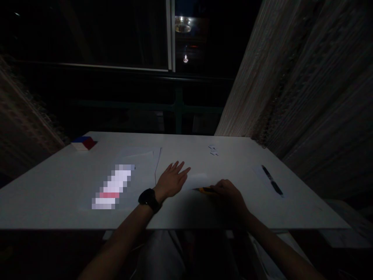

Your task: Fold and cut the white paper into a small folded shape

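Observation:
My left hand [171,179] lies flat on the white table [58,182], fingers stretched out and pressing on a white sheet of paper [198,179]. A black watch [149,199] sits on that wrist. My right hand [229,192] is closed round a yellow utility knife [204,189], whose tip points left onto the paper, close to my left hand. The scene is dim, so the blade itself is hard to make out.
A stack of white sheets [142,159] lies left of my hands, beside a blurred patch [113,186]. A colour cube [83,143] sits at the far left corner. A black pen [272,180] rests at the right. Small paper scraps [213,151] lie further back. Curtains hang on both sides.

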### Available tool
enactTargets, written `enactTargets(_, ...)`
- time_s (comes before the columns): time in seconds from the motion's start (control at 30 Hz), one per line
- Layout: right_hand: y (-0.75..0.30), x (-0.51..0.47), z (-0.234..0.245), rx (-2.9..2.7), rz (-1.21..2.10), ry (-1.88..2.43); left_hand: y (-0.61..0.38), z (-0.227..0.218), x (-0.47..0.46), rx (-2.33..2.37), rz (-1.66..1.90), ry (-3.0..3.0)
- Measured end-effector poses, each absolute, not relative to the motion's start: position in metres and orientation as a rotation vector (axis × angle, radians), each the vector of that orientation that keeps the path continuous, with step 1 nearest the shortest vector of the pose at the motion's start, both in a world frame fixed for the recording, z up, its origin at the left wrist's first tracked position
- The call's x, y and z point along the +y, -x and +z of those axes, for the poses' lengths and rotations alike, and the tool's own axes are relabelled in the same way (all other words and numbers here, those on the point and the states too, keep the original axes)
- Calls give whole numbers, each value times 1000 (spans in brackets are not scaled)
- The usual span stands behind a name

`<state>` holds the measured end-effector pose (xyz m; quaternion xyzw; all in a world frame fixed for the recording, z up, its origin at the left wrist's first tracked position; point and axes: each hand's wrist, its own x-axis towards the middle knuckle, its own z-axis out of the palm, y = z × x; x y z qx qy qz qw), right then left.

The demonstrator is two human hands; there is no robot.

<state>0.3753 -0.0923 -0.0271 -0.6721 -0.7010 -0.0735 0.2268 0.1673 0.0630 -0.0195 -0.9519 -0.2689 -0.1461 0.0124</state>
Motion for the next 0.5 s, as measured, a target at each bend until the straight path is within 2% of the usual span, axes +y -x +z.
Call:
enactTargets(0.23, -364, -90, -24, -1943, -112, 1822, -168, -22, 61, -871, -460, 2938)
enactTargets(0.5, -354, -89, -21, -1932, -153, 1785, -169, -20, 66, -922, -433, 2993)
